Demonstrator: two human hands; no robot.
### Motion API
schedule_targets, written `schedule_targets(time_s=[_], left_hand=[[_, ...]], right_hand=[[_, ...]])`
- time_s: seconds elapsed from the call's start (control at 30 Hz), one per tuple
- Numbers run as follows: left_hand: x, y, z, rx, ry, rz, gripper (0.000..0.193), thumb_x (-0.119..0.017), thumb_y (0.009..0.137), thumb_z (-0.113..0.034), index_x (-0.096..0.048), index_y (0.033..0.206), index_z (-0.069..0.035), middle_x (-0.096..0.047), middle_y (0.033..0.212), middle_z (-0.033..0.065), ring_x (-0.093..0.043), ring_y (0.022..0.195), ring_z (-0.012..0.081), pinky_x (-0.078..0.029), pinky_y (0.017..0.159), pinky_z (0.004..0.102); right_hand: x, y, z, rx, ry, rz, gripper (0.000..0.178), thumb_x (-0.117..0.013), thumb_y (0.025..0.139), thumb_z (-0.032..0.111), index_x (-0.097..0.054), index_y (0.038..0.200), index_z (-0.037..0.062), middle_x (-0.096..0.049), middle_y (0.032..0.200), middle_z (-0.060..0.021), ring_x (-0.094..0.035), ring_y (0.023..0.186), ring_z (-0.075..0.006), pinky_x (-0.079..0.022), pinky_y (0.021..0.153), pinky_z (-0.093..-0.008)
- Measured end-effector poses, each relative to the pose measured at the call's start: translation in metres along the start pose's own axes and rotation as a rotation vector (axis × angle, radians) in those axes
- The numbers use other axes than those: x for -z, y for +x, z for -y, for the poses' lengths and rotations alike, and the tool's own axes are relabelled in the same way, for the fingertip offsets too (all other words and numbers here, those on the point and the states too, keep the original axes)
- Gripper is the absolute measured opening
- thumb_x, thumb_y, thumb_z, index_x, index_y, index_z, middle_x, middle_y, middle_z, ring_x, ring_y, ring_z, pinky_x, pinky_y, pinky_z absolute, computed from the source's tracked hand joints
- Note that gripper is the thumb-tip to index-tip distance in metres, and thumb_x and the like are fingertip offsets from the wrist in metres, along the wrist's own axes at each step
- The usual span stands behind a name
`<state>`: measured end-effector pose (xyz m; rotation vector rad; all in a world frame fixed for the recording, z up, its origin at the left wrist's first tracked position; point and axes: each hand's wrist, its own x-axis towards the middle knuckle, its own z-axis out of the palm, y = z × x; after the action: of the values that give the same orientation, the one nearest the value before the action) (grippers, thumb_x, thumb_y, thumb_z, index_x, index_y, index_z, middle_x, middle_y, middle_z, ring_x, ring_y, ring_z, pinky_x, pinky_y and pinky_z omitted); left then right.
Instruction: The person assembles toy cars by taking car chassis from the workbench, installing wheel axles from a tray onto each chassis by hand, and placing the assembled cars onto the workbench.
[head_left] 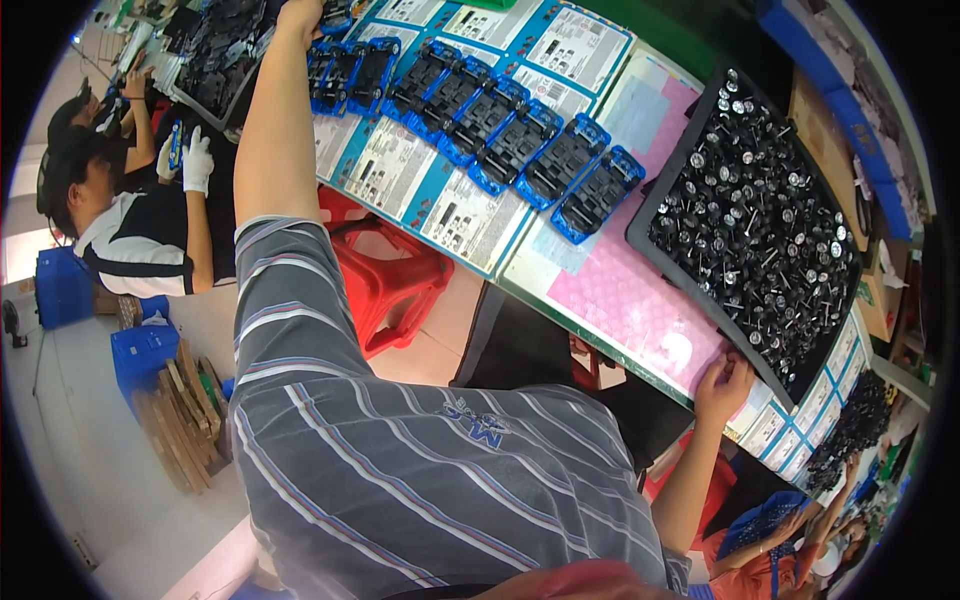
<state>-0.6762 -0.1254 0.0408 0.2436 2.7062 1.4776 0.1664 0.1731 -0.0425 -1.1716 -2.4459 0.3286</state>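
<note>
My left arm stretches to the top edge, where my left hand (300,18) is partly cut off beside a blue-and-black toy car body (338,15). Its fingers are mostly out of sight, so a grip cannot be made out. A row of blue toy car bodies (508,140), black undersides up, runs diagonally across the table. On the right, my right hand (725,385) rests at the table's near side by the rim of a black tray (690,290). Its fingers are curled closed; what they hold, if anything, is hidden. Many small black wheels on metal axles (750,200) fill that tray.
Printed card sheets (470,225) and a pink sheet (640,310) cover the table. A red plastic stool (390,280) stands below its edge. On the left, a person with white gloves (197,165) handles a blue part. More black parts (850,425) lie at the far right.
</note>
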Motion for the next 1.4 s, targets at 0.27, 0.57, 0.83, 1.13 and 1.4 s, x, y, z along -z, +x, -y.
schedule_targets(time_s=[0.27, 0.57, 0.83, 1.13, 1.4], left_hand=[[-0.038, 0.044, 0.028, 0.075, 0.134, -0.009, 0.040, -0.060, 0.098, -0.037, -0.059, 0.136, -0.022, -0.064, 0.099, 0.0027, -0.053, 0.082, 0.0161, -0.049, 0.068, 0.0353], [-0.023, 0.063, 0.063, -0.008, 0.545, 0.069, 0.031, -0.058, 0.095, -0.027, -0.069, 0.122, -0.016, -0.068, 0.078, 0.0063, -0.058, 0.067, 0.0177, -0.052, 0.065, 0.0328], [-0.060, -0.122, -0.018, -0.787, 0.500, -0.378, 0.023, -0.063, 0.087, -0.017, -0.068, 0.105, -0.003, -0.066, 0.100, 0.0194, -0.063, 0.097, 0.0365, -0.050, 0.086, 0.0400], [-0.101, -0.490, 0.019, -0.659, 0.198, -0.015, 0.012, -0.061, 0.091, 0.000, -0.059, 0.079, 0.002, -0.052, 0.072, 0.0131, -0.049, 0.063, 0.0277, -0.039, 0.056, 0.0370], [-0.179, -0.614, 0.040, -1.022, 0.113, 0.905, 0.003, -0.065, 0.080, -0.008, -0.066, 0.082, -0.006, -0.058, 0.073, 0.0113, -0.059, 0.067, 0.0310, -0.048, 0.059, 0.0420]], right_hand=[[0.008, -0.001, 0.004, -0.043, -0.084, 0.011, 0.025, -0.061, 0.086, 0.009, -0.064, 0.109, -0.0011, -0.063, 0.099, -0.0210, -0.059, 0.091, -0.0404, -0.048, 0.082, -0.0464], [0.006, 0.008, 0.014, 0.110, -0.130, -0.075, 0.015, -0.061, 0.090, 0.008, -0.062, 0.100, -0.0029, -0.061, 0.092, -0.0181, -0.059, 0.080, -0.0341, -0.048, 0.071, -0.0411], [0.014, -0.001, 0.013, 0.019, -0.163, -0.055, 0.018, -0.061, 0.089, 0.008, -0.064, 0.104, -0.0022, -0.063, 0.094, -0.0187, -0.061, 0.088, -0.0375, -0.049, 0.078, -0.0428], [0.009, 0.014, 0.025, 0.026, 0.007, -0.032, 0.020, -0.065, 0.079, 0.014, -0.068, 0.098, 0.0093, -0.066, 0.093, -0.0158, -0.061, 0.089, -0.0366, -0.046, 0.082, -0.0478], [0.014, 0.007, 0.010, 0.065, 0.014, -0.169, 0.019, -0.067, 0.077, 0.016, -0.064, 0.092, 0.0047, -0.063, 0.086, -0.0156, -0.060, 0.085, -0.0361, -0.046, 0.080, -0.0474]])
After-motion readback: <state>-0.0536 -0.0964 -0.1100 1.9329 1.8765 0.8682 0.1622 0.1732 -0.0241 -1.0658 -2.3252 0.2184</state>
